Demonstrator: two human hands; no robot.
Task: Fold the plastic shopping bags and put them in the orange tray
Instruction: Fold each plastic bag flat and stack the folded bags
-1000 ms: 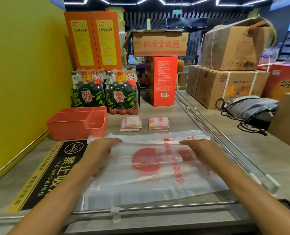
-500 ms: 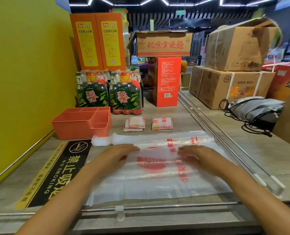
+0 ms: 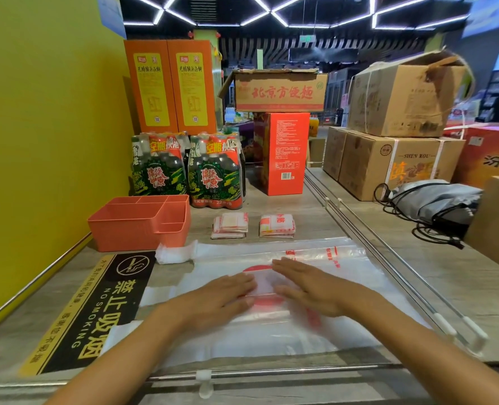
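Left hand [image 3: 224,299], right hand [image 3: 306,287] slid together on bag [image 3: 271,337].

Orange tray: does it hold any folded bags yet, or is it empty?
Empty as far as visible: the orange tray shows bare compartments, and two folded bags lie beside it.

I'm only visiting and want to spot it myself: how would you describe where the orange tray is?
Start at the tall yellow wall on the left. The orange tray sits on the counter against it, in front of the green bottle packs. Unlike the tall orange boxes behind, it is low, open-topped and split into compartments.
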